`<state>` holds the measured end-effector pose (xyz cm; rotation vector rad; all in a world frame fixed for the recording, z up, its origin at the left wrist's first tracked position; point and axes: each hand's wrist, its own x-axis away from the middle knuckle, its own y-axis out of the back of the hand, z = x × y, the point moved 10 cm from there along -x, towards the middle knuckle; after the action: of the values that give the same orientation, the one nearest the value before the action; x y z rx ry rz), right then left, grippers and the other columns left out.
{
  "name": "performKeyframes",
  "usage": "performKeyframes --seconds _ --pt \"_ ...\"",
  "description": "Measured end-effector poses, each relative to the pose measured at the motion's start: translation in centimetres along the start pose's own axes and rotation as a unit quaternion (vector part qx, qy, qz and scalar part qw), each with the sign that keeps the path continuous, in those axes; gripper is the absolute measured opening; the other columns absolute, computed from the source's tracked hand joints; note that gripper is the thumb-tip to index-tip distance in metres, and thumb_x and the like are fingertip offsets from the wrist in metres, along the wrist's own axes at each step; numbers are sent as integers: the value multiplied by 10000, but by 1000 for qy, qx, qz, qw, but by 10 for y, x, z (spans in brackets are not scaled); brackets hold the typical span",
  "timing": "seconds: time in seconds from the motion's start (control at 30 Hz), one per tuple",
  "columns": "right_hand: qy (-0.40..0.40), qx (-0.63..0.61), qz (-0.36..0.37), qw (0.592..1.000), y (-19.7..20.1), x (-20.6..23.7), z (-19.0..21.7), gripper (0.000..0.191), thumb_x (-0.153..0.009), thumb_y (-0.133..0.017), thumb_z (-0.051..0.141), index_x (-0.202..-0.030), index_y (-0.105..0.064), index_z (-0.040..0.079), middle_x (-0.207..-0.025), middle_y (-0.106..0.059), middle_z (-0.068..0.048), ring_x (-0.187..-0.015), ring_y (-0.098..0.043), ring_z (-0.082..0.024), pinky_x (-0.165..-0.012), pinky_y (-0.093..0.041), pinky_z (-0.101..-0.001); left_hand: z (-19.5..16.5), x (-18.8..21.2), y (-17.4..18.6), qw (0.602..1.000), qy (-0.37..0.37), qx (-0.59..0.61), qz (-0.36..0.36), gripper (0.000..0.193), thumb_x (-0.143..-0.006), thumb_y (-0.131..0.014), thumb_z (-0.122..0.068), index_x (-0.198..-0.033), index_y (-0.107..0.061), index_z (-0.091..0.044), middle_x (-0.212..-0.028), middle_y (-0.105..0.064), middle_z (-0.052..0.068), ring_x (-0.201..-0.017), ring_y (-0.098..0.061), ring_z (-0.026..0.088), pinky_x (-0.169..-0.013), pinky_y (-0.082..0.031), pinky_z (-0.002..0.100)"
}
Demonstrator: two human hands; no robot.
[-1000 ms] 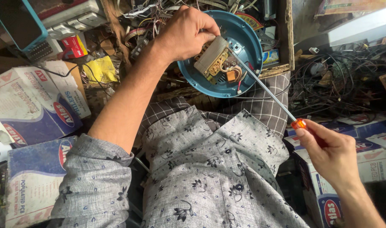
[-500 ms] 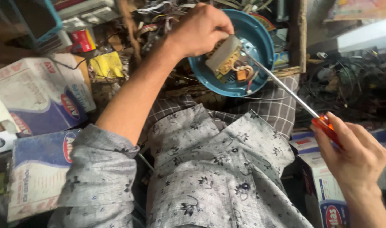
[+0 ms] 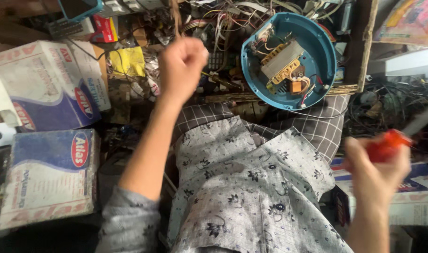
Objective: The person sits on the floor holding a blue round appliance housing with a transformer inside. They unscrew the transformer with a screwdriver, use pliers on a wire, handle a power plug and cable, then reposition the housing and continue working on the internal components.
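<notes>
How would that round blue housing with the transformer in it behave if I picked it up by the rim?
The blue housing would probably feel heavy on one side, since the metal transformer sits off-centre. Its loose wires look floppy and could snag. Round and shallow, it might rock or slide off the cluttered ledge if pushed.

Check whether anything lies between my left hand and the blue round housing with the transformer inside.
Nothing visible blocks it. The left hand is a raised fist, left of the blue housing, with only loose wires and small parts lying low on the bench between them. The right hand holds the orange-handled screwdriver off to the side.
</notes>
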<state>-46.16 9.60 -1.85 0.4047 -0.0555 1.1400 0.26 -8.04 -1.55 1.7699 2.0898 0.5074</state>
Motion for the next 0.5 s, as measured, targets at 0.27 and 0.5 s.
performKeyframes --seconds 0.27,0.5 --pt "25 -31 41 998 -91 -68 51 280 -1015 -765 84 -1166 -530 57 -936 -673 -27 -601 -575 -80 -480 -456 -234 -17 77 -140 898 220 332 189 803 -886 -709 -234 -1511 -244 -43 -1056 -735 165 -725 -744 207 -546 -644 320" --pt "6 19 66 998 -101 -81 40 238 -1004 -739 89 -1105 -523 78 -848 -600 -50 -562 -575 -110 -450 -445 -250 -19 72 -155 875 230 385 181 619 -876 -642 -79 -1422 -384 58 -1217 -649 209 -932 -776 254 -724 -656 376"
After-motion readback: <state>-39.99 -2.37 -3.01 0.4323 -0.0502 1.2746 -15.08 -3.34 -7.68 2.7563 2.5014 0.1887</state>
